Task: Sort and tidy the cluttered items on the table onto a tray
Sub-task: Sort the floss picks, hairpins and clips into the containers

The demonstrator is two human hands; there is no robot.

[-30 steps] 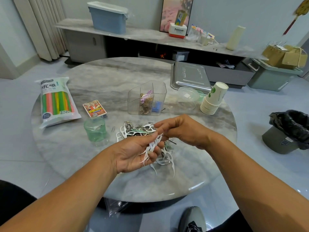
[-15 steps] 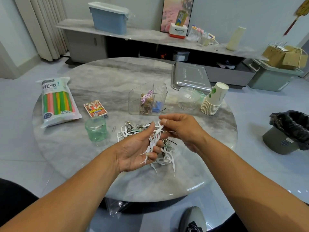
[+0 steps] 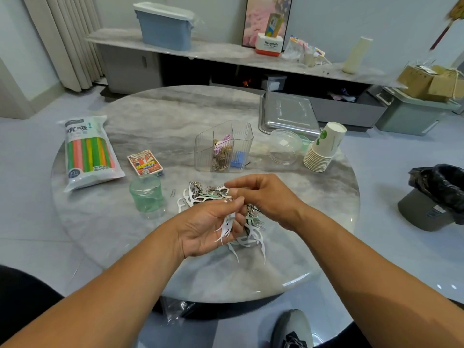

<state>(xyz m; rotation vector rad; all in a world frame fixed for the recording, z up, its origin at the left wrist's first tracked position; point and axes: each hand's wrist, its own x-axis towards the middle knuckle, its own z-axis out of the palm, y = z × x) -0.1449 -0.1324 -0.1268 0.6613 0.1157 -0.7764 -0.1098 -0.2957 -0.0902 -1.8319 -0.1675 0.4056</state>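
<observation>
Table (image 3: 140, 222): round, grey marbled top, glossy rim; carries everything listed below.
Left hand (image 3: 200, 231): palm up near the table's centre, fingers curled round a small bundle of white floss picks (image 3: 226, 228), their pointed ends fanning toward 6 o'clock.
Right hand (image 3: 266, 197): at 2 o'clock of the left hand, knuckles up, fingertips pressed together over the loose pile; whether they pinch a piece cannot be told.
Loose pile (image 3: 208, 194): white floss picks mixed with metal paper clips, lying on the table under and between both hands; a few picks trail out toward 5 o'clock.
Stray clip (image 3: 173, 192): single, on the table between the pile and the green jar.
Green jar (image 3: 147, 197): translucent, upright, at 9 o'clock of the pile.
Divided clear holder (image 3: 223, 146): upright at 12 o'clock of the pile, with clips in one compartment and a blue item in the next.
Card pack (image 3: 145, 163): flat, at 10 o'clock of the pile.
Straw packet (image 3: 86, 151): striped contents, lying near the table's 9 o'clock edge.
Metal tray (image 3: 286, 113): at 1 o'clock, far edge, well apart from the pile.
Clear bowl (image 3: 285, 146): just in front of the tray.
Paper cup stack (image 3: 325, 146): tilted, at 2 o'clock, beside the bowl.
</observation>
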